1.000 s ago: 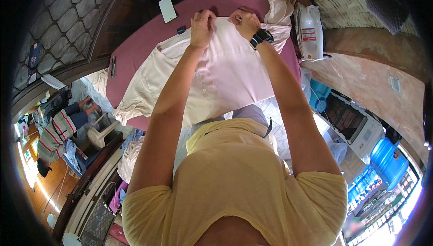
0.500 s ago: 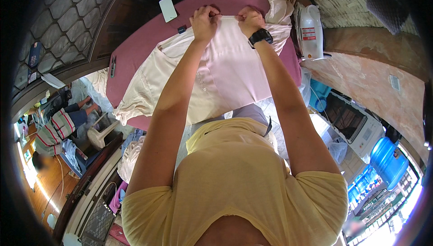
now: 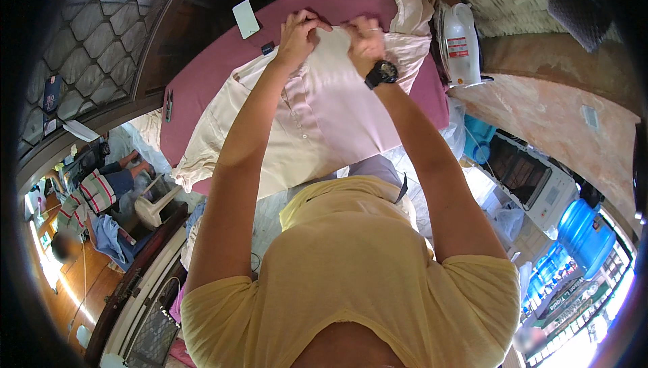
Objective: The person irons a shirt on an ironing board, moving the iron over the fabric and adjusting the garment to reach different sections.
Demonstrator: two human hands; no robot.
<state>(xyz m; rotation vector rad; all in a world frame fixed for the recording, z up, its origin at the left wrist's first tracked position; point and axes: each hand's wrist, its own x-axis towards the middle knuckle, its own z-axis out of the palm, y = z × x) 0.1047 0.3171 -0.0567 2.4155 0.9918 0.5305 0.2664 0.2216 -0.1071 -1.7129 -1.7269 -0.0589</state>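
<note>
A pale cream-pink buttoned shirt (image 3: 337,108) lies spread over a padded board with a maroon cover (image 3: 192,91). At the shirt's far edge, my left hand (image 3: 297,38) has its fingers bent and pinched on the cloth. Just to the right, my right hand (image 3: 366,45) is over the same edge, its fingers smeared by motion. A black watch (image 3: 383,73) is on my right wrist. Part of the shirt hangs over the board's near side, in front of my body. Bunched cloth (image 3: 413,13) lies at the board's far right.
A white plastic bottle (image 3: 461,44) stands right of the board. On the cover lie a white rectangular device (image 3: 246,19), a small dark object (image 3: 268,48) and a dark pen-like item (image 3: 169,106). Another person (image 3: 91,192) is at far left; a blue water jug (image 3: 586,238) is at right.
My right hand has shifted slightly left and blurred, its pinch no longer clear. My left hand has moved a little left, and the shirt's far edge between the hands has changed shape.
</note>
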